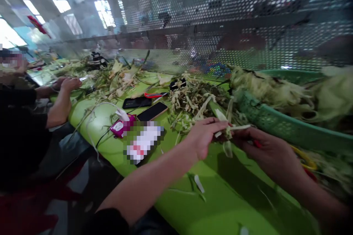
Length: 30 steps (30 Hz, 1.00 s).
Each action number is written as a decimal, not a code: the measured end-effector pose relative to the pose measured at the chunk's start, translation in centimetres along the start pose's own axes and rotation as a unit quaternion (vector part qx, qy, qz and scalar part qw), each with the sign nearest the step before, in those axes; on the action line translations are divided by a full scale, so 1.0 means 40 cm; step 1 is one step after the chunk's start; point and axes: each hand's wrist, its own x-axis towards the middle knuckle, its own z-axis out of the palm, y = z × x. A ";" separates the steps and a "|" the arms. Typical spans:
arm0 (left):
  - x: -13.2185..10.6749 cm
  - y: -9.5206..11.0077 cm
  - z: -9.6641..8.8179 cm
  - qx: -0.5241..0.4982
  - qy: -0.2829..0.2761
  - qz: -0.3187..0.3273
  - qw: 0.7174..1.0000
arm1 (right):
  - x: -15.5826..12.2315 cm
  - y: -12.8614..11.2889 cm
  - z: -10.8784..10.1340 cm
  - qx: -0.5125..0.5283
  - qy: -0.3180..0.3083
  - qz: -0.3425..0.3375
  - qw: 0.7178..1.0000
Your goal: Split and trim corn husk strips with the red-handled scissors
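Near the table's middle, my left hand [202,136] is closed around a pale green plant stalk [227,134] with leafy ends sticking out on several sides. Close against its right side is my right hand [268,150], its fingers pinched together. A small red object [257,143] shows between those fingers, mostly hidden, so its kind is unclear. A thin pale strip [241,127] of the plant runs between the two hands. Just behind them lies a heap of withered plant trimmings [190,99].
A green plastic basket [292,117] of pale fibrous plant matter stands right. Left lie two dark phones [152,111], a blurred-out screen [146,141], a purple tissue pack [122,126] and a red cutter [156,95]. A perforated metal panel [248,18] rises behind. Another person's arm [60,102] works at left.
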 end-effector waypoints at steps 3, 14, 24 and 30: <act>0.000 0.008 -0.005 -0.004 0.015 0.037 0.999 | -0.003 -0.016 -0.002 0.015 -0.040 0.017 0.999; 0.063 0.083 -0.093 -0.078 0.129 0.164 0.975 | -0.052 -0.104 -0.160 -0.034 -0.029 0.086 0.995; 0.097 0.068 -0.124 -0.047 0.144 0.160 0.975 | -0.410 -0.076 -0.211 -0.078 0.253 0.198 0.944; 0.097 0.062 -0.124 -0.005 0.162 0.149 0.975 | -0.501 -0.023 -0.178 -0.094 0.395 0.240 0.882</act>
